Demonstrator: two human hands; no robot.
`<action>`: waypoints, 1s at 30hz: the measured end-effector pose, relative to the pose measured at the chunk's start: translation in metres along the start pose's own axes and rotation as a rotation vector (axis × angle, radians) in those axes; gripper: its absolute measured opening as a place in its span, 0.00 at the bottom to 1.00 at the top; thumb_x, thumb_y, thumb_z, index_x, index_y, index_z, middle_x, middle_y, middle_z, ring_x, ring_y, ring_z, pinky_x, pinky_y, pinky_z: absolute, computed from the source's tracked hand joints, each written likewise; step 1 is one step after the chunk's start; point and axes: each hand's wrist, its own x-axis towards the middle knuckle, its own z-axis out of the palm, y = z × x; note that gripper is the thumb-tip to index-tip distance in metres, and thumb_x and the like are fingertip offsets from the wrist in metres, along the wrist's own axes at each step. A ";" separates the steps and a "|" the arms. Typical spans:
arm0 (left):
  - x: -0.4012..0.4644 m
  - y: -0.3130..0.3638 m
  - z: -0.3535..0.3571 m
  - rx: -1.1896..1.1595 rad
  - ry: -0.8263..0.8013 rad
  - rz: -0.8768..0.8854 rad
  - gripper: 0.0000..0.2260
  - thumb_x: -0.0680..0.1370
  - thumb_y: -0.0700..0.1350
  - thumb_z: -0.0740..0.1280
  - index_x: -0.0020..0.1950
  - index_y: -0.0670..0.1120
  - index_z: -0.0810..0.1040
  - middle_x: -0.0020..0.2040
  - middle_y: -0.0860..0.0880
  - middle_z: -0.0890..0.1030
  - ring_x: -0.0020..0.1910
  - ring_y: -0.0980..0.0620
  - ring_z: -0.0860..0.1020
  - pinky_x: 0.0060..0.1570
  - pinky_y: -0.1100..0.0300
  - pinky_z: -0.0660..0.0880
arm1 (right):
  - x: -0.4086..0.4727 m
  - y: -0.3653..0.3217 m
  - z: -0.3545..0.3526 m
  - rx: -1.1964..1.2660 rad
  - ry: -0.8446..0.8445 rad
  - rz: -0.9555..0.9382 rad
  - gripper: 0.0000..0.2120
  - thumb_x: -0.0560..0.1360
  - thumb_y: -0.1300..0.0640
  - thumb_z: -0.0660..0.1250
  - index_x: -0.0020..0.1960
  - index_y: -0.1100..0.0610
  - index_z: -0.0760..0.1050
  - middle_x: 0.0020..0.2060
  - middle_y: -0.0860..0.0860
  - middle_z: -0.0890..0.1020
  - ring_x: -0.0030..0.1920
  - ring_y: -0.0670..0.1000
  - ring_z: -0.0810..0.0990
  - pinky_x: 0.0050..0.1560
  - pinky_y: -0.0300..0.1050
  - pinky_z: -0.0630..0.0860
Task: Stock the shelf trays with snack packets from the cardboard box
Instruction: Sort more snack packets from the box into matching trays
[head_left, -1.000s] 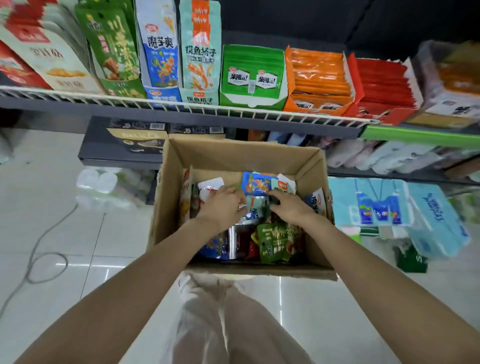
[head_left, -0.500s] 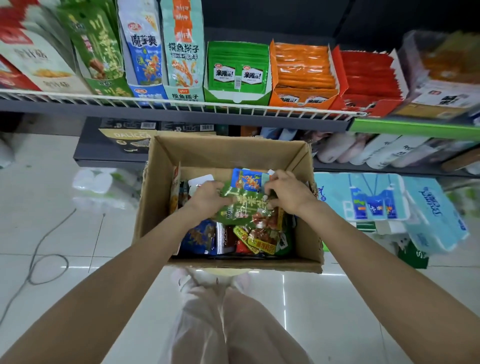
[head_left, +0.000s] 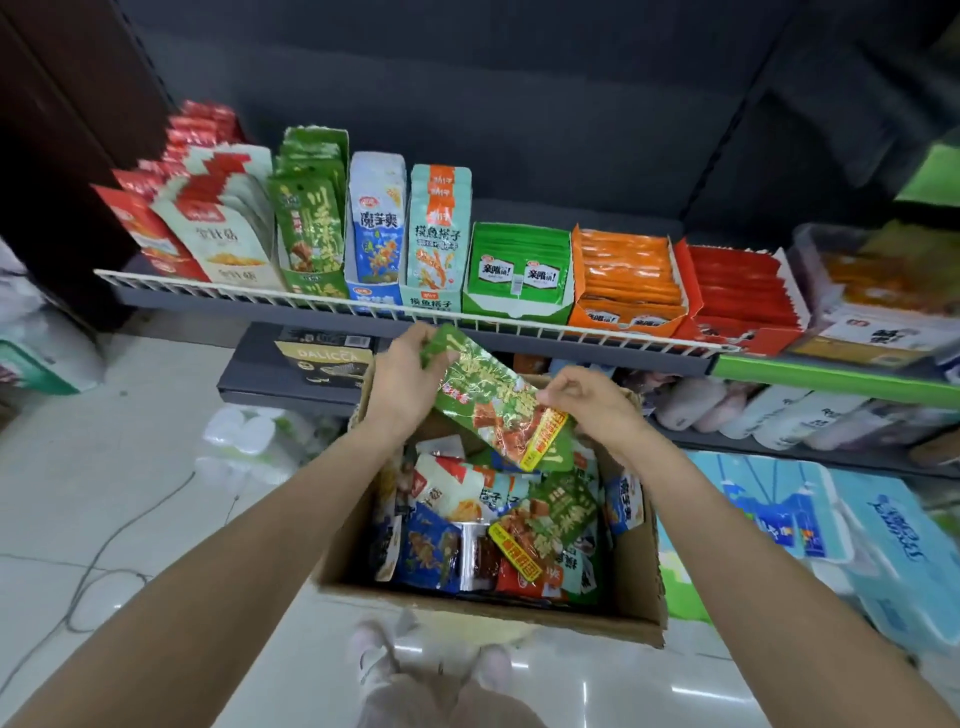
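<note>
Green packet up out of the box, both my hands on it.

I am holding a green snack packet (head_left: 493, 402) tilted above the cardboard box (head_left: 636, 582), just below the shelf's white wire rail (head_left: 311, 299). My left hand (head_left: 402, 382) is gripping its top end with curled fingers, and my right hand (head_left: 587, 402) is pinching its upper edge near the bottom end. More mixed packets are lying jumbled inside the box (head_left: 493, 530). On the shelf, a green tray (head_left: 311, 218) is standing among the other trays.
</note>
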 end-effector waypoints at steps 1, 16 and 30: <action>0.001 0.003 -0.008 0.011 0.006 0.004 0.08 0.78 0.45 0.66 0.52 0.41 0.72 0.43 0.43 0.78 0.41 0.45 0.76 0.40 0.55 0.69 | 0.001 -0.004 0.001 0.089 0.025 0.004 0.10 0.77 0.56 0.67 0.37 0.54 0.71 0.41 0.47 0.78 0.43 0.43 0.74 0.40 0.39 0.68; 0.049 0.012 -0.120 0.228 -0.108 0.079 0.25 0.78 0.45 0.67 0.73 0.44 0.64 0.49 0.43 0.79 0.40 0.50 0.74 0.34 0.61 0.69 | 0.027 -0.117 0.035 0.633 0.225 -0.125 0.07 0.80 0.59 0.60 0.43 0.58 0.69 0.47 0.54 0.76 0.40 0.49 0.77 0.36 0.41 0.76; 0.130 -0.013 -0.225 0.472 0.000 0.297 0.16 0.80 0.48 0.63 0.67 0.45 0.72 0.53 0.41 0.82 0.50 0.41 0.80 0.48 0.51 0.76 | 0.088 -0.236 0.087 -0.195 0.292 -0.344 0.08 0.72 0.66 0.68 0.43 0.54 0.81 0.40 0.47 0.81 0.44 0.49 0.79 0.42 0.36 0.74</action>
